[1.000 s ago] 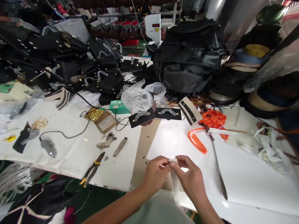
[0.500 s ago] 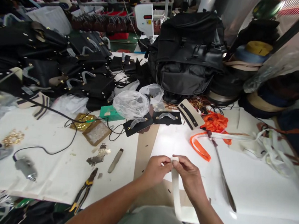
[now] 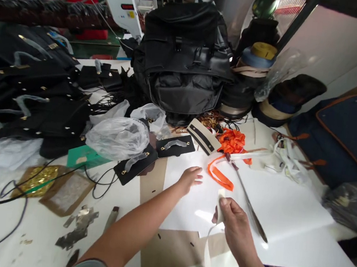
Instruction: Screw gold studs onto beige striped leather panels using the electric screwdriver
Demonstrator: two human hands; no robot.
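Observation:
My right hand (image 3: 235, 219) pinches a white strip (image 3: 207, 249) between thumb and fingers. A short end stands up above the thumb, and the rest hangs down over the table's front edge. Away from the strip, my left hand (image 3: 190, 180) reaches forward over the white sheet with fingers apart and nothing in them. Nearest to it lies a loop of orange ribbon (image 3: 221, 180), joined to or touching a bunched orange heap (image 3: 232, 140). Right of the loop rests a long, slim metal tool (image 3: 252, 203) with a pointed end.
Black handle pieces (image 3: 177, 147) and a beige piece with a black strap (image 3: 202, 137) lie ahead. A big black backpack (image 3: 186, 62) stands behind them. To the left are a clear plastic bag (image 3: 117, 137), trays of small parts (image 3: 67, 192) and metal plates (image 3: 79, 227).
My left hand has let go of the white strip and moved forward, opening. The right hand still holds the strip, slightly lower and further right. The view has swung right.

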